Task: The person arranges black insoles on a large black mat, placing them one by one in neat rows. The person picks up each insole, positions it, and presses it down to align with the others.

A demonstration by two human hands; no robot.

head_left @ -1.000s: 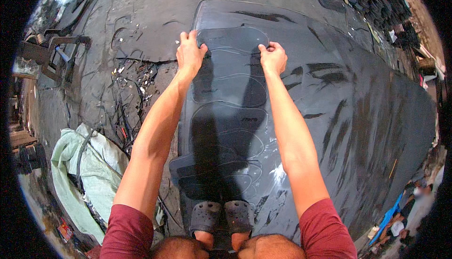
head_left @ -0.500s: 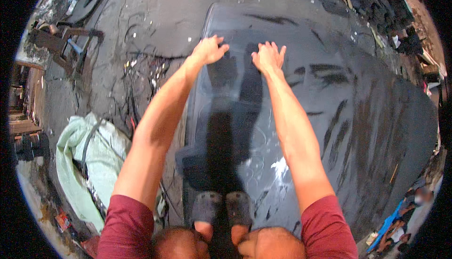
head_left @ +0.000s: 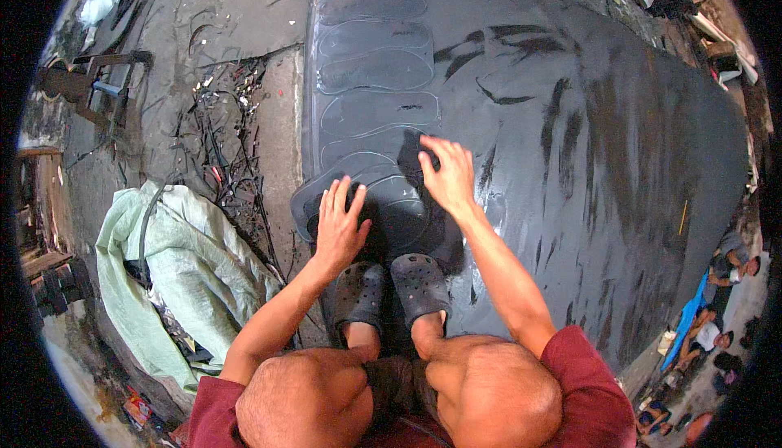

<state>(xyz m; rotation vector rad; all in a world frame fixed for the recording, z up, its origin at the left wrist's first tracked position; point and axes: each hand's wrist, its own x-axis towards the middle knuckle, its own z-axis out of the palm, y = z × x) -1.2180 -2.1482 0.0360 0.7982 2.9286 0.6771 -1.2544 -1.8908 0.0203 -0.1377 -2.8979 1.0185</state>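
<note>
A large dark grey sheet lies on the ground under my feet. Pale outlines shaped like shoe soles run in a row along its left part. Close to my shoes, a dark, flat sole-shaped piece overlaps the sheet's left edge. My left hand is over this piece, its fingers spread and holding nothing I can see. Just beyond and to the right, my right hand is open beside the nearest outlines, its shadow falling on the sheet. Whether either hand touches the surface, I cannot tell.
A pale green sack lies to my left. Dark scraps litter the ground beyond it, and a dark frame stands further off. People sit near a blue strip at the lower right. My clogs rest on the sheet.
Both hands have come back from the far part of the sheet toward my feet. My view has shifted, and the row of sole outlines now shows plainly.
</note>
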